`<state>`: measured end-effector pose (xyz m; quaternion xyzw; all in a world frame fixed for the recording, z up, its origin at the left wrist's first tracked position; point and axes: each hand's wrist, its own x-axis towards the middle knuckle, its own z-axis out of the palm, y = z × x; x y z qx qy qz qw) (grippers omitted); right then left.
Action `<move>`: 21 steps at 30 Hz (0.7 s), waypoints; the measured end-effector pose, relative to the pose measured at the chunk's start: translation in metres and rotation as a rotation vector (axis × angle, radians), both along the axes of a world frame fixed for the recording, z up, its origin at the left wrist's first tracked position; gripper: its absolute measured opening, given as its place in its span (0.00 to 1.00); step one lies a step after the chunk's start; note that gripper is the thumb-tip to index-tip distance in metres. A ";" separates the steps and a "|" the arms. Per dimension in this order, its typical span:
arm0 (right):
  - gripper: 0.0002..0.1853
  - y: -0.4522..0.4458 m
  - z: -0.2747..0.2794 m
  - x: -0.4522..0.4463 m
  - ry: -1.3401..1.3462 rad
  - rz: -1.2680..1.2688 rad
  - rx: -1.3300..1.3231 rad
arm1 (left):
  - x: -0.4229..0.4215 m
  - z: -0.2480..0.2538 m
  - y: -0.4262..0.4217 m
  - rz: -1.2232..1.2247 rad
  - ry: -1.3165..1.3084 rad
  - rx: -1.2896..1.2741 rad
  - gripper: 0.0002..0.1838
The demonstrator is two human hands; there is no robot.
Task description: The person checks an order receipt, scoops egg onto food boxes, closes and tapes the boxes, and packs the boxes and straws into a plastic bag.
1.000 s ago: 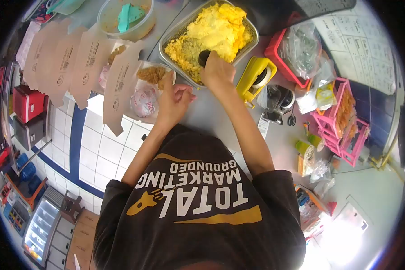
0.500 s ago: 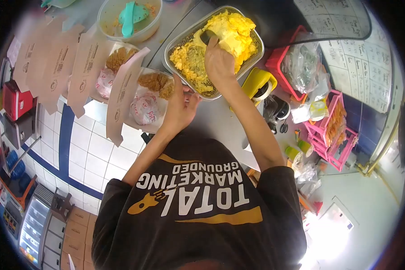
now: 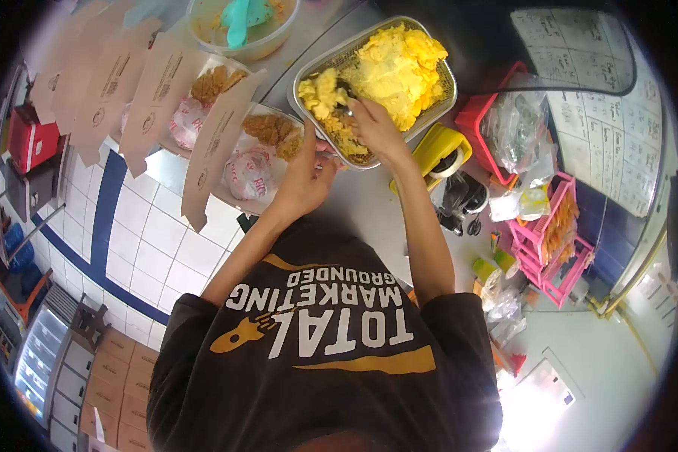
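A metal mesh-sided tray point(image 3: 446, 105) holds a large mound of scrambled egg point(image 3: 403, 71) and smaller crumbly yellow pieces. My right hand point(image 3: 374, 134) is closed around a spoon point(image 3: 344, 94), its bowl dipped into the egg at the tray's left side. At the tray's near-left corner, my left hand point(image 3: 309, 178) grips the rim; some of its fingertips are hidden. Just left of that hand sits an open cardboard meal box point(image 3: 241, 200) with fried chicken point(image 3: 267, 129) and a paper-wrapped rice bundle point(image 3: 248, 173).
More open boxes point(image 3: 154, 113) stand in a row leftward. Behind them is a plastic tub point(image 3: 260, 49) with a turquoise scoop point(image 3: 237, 30). To the right are a yellow tape dispenser point(image 3: 433, 154), scissors point(image 3: 474, 224), a red bin point(image 3: 471, 124) of plastic bags and a pink rack point(image 3: 546, 241).
My right hand has drawn the spoon down and left from the big mound, and a lump of egg now lies at the tray's left. The whole view has shifted slightly.
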<state>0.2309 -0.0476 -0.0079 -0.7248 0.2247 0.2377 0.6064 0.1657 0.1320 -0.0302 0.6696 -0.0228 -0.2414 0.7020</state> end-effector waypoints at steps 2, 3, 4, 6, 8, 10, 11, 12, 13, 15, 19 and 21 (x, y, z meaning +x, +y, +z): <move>0.14 -0.011 0.005 -0.001 0.055 -0.069 0.174 | -0.001 0.000 0.003 0.023 0.031 -0.048 0.45; 0.13 -0.013 0.011 -0.002 0.117 -0.151 0.346 | 0.000 0.005 0.005 0.033 0.028 -0.046 0.45; 0.12 -0.014 0.017 -0.003 0.099 -0.162 0.376 | -0.001 0.013 0.010 0.014 0.077 -0.066 0.44; 0.12 -0.012 0.033 -0.008 0.078 -0.096 0.330 | -0.009 0.021 0.020 0.011 0.126 -0.077 0.42; 0.13 -0.009 0.036 -0.018 0.027 0.046 0.207 | -0.024 0.024 0.033 -0.026 0.193 -0.074 0.36; 0.14 0.018 0.038 -0.030 -0.096 0.181 0.009 | -0.044 0.022 0.048 -0.024 0.250 -0.084 0.33; 0.16 0.036 0.038 -0.036 -0.222 0.297 -0.200 | -0.053 0.020 0.056 -0.040 0.307 -0.103 0.30; 0.16 0.056 0.036 -0.040 -0.224 0.300 -0.195 | -0.059 0.022 0.062 -0.036 0.306 -0.098 0.30; 0.17 0.078 0.034 -0.046 -0.281 0.432 -0.475 | -0.065 0.025 0.068 -0.039 0.378 -0.104 0.28; 0.20 0.104 0.021 -0.055 -0.335 0.559 -0.759 | -0.071 0.027 0.075 -0.045 0.450 -0.110 0.26; 0.29 0.119 -0.003 -0.068 -0.720 0.528 -0.997 | -0.072 0.034 0.082 -0.031 0.445 -0.124 0.25; 0.31 0.114 -0.004 -0.069 -0.784 0.570 -1.105 | -0.072 0.035 0.080 -0.022 0.447 -0.127 0.24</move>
